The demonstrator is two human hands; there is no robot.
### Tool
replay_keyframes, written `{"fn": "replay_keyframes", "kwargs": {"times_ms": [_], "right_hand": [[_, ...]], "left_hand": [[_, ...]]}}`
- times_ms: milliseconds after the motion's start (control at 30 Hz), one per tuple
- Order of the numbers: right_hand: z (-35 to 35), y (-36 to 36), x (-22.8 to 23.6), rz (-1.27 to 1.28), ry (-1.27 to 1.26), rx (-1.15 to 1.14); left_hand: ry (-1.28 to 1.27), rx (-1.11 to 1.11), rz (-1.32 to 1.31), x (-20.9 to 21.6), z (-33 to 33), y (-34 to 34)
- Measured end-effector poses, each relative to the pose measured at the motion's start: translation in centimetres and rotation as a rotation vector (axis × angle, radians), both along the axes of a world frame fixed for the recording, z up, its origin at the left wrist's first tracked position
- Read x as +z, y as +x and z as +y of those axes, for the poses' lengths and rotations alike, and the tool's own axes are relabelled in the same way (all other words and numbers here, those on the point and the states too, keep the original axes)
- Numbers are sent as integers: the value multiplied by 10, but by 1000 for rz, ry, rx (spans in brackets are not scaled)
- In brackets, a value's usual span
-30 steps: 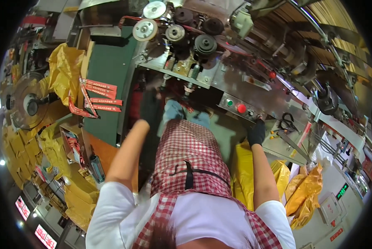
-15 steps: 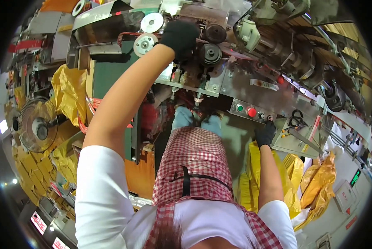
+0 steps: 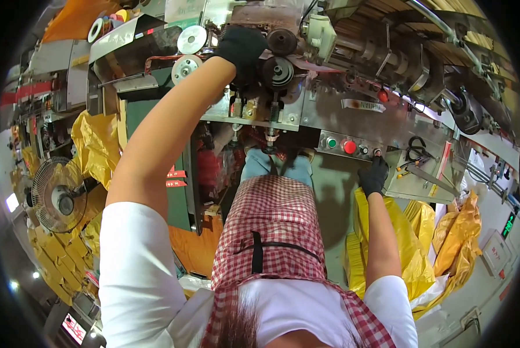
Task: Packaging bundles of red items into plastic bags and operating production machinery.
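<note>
My left hand, in a black glove, reaches over the machine between two pale discs and two dark rollers. Its fingers are hidden beneath the back of the hand, so what they touch does not show. The white disc and a silvery wheel sit to its left; an upper dark roller and a lower dark roller lie to its right. My right hand, also black-gloved, is at the right end of the control panel, one finger stretched onto a small button. Nothing shows in that hand.
Green button and red button share the panel. Pliers lie on a metal surface at the right. Yellow plastic sheeting is stacked below my right arm. A fan stands at the left. Shafts and rods fill the upper right.
The view has shifted slightly, moving the machine a little left and up in the picture. Both hands keep their places, the left over the machine and the right at the panel button.
</note>
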State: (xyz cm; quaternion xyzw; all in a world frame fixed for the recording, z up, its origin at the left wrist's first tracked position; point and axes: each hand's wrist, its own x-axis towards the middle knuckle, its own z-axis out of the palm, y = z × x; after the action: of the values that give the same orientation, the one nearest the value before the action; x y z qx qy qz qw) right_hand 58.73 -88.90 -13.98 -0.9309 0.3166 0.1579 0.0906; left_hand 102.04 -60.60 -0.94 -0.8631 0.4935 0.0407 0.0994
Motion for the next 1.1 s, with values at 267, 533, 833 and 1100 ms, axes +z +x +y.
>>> {"fn": "replay_keyframes", "kwargs": {"times_ms": [267, 533, 833, 1100], "right_hand": [[-7, -8, -3, -44, 62, 26], [-5, 1, 3, 9, 88, -8], [-17, 2, 5, 2, 164, 29], [-5, 12, 16, -41, 206, -88]], "left_hand": [[51, 102, -9, 16, 39, 7], [-23, 406, -80, 24, 135, 24], [174, 837, 74, 8, 272, -40], [-401, 530, 102, 28, 177, -35]]}}
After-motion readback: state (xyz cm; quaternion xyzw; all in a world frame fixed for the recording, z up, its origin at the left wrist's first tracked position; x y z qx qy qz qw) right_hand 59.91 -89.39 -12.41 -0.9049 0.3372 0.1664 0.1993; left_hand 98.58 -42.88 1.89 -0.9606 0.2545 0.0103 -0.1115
